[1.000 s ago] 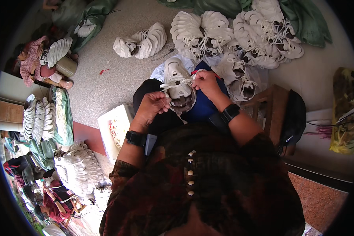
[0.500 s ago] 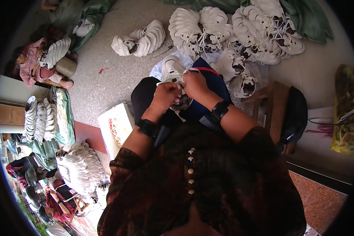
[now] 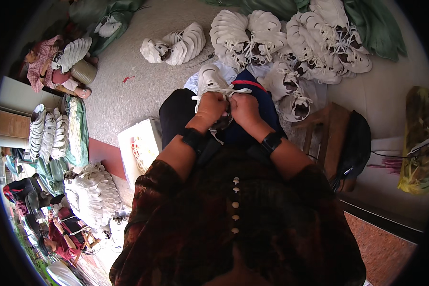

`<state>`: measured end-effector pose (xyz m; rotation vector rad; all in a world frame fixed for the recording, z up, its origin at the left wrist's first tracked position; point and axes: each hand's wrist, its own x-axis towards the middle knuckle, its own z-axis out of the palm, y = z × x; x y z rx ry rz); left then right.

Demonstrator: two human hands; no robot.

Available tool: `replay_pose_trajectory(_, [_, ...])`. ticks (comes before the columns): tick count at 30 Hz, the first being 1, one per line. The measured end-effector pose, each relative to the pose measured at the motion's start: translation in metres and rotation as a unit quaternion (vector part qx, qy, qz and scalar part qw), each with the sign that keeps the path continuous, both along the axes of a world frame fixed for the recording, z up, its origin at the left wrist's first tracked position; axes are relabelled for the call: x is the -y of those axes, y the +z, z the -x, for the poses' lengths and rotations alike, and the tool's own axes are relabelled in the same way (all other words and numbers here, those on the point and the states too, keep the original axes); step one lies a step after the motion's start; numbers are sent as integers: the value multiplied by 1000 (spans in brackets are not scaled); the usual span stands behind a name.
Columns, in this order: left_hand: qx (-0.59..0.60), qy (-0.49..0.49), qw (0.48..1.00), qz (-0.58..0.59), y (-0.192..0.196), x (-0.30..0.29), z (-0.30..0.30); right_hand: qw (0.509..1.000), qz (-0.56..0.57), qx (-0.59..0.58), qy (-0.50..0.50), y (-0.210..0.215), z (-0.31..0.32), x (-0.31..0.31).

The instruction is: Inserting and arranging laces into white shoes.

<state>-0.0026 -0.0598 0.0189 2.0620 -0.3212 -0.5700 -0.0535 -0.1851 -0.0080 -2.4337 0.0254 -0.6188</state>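
Note:
A white sneaker point(image 3: 209, 77) rests on my lap, its toe pointing away from me. Over its opening my left hand point(image 3: 211, 107) is closed in a pinch, with a white shoelace point(image 3: 198, 95) running out past its left side. Close beside it, my right hand point(image 3: 244, 108) is also closed on the lace, and a flat white strip of it sticks out above the knuckles. My fingertips nearly meet, and they hide most of the tongue and the lace's crossing. A dark blue cloth with a red band point(image 3: 249, 84) lies under the right hand.
Nested white sneakers point(image 3: 229, 35) stand in rows ahead, more point(image 3: 178, 44) on the floor. At my left are an open white box of laces point(image 3: 140, 148) and a sneaker heap point(image 3: 93, 195). A wooden stool point(image 3: 326, 138) stands right. Co-workers point(image 3: 45, 66) sit at far left.
My left hand has moved right and up, and my right hand has come down, so both are now closer together over the shoe. The view has shifted slightly.

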Motion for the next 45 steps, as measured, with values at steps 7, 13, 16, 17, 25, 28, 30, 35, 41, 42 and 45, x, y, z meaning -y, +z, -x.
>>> replay_pose_trajectory(7, [-2, 27, 1000, -2, 27, -99, -2, 996, 68, -53, 9, 14, 6, 1])
replay_pose_trajectory(13, [-64, 287, 879, 375, 12, -123, 1, 985, -52, 102, 130, 38, -12, -24])
replay_pose_trajectory(16, [-3, 394, 778, 489, 1, -127, -7, 958, -173, -80, 213, 35, -18, -36])
replay_pose_trajectory(17, [10, 382, 791, 477, -3, -124, -7, 917, -235, -222, 234, 32, -20, -38])
replay_pose_trajectory(25, [-62, 238, 922, 300, -18, -91, 1, 921, -237, -260, 165, 4, -26, -52])
replay_pose_trajectory(28, [-6, 202, 953, 227, -23, -83, -5, 919, -255, -266, 142, 4, -26, -57])
replay_pose_trajectory(30, [21, 203, 954, 218, -25, -80, -8, 918, -262, -266, 132, 5, -27, -58])
replay_pose_trajectory(35, [60, 215, 951, 213, -32, -76, -16, 916, -289, -257, 109, 11, -26, -62])
replay_pose_trajectory(41, [130, 217, 958, 133, -34, -72, -21, 905, -311, -261, 129, 15, -23, -57])
replay_pose_trajectory(42, [150, 212, 959, 114, -34, -72, -20, 898, -324, -267, 131, 14, -22, -57])
replay_pose_trajectory(45, [199, 185, 961, 46, -27, -69, -15, 906, -306, -255, 144, 7, -22, -55])
